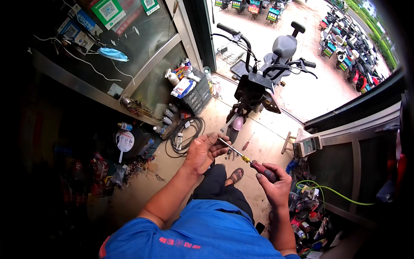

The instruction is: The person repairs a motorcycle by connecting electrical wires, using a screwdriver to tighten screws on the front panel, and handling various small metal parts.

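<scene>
In front of my body I hold a screwdriver [263, 171] slanting between both hands. My right hand [277, 184] is closed round its dark red handle. At the other end, my left hand [204, 153] has its thumb and fingers at the tip of the thin metal shaft. A small yellow piece [245, 159] sits on the shaft close to the handle; its kind is unclear. Beyond my hands an electric scooter [254, 86] stands in the doorway, its front wheel toward me. Its handlebar and grey seat show. Whether anything small is between my left fingertips is hidden.
A second screwdriver [248, 141] and pliers [231, 153] lie on the tiled floor. A coiled black hose or cable [185, 137] lies left, beside a dark crate [196, 97] with bottles. Mixed parts [308, 220] are heaped right, below a small stool [307, 146]. Parked scooters [351, 49] stand outside.
</scene>
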A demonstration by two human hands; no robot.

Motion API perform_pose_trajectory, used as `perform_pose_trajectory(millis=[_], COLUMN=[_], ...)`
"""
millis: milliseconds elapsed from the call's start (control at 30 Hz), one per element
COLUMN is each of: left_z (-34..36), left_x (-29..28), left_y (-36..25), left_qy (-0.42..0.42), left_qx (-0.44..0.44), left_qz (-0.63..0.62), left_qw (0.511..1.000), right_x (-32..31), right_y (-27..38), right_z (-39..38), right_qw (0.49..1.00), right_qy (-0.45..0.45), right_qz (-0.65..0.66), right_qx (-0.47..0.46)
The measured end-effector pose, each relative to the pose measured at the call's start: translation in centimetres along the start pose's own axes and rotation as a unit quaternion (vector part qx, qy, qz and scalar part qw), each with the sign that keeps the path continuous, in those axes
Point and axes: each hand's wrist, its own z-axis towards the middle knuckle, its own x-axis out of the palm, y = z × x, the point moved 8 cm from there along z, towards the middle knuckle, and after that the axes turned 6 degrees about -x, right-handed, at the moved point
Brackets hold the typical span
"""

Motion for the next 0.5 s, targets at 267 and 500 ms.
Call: perform_pose_trajectory(millis=[267, 500], left_z=[4.1, 11.0], left_x=[-1.7, -3.8], left_y=[-2.1, -5.2], left_qy=[-0.052, -0.075], left_qx=[0.032, 0.034], left_qz=[-0.049, -0.076], left_qw=[0.997, 0.994], right_x=[2.6, 6.7], right_y=[2.7, 0.6], right_z=[6.7, 13.3], right_qw=[0.973, 0.998], right_qy=[0.048, 0.033], right_qz=[-0.132, -0.04], right_qx=[-0.181, -0.046])
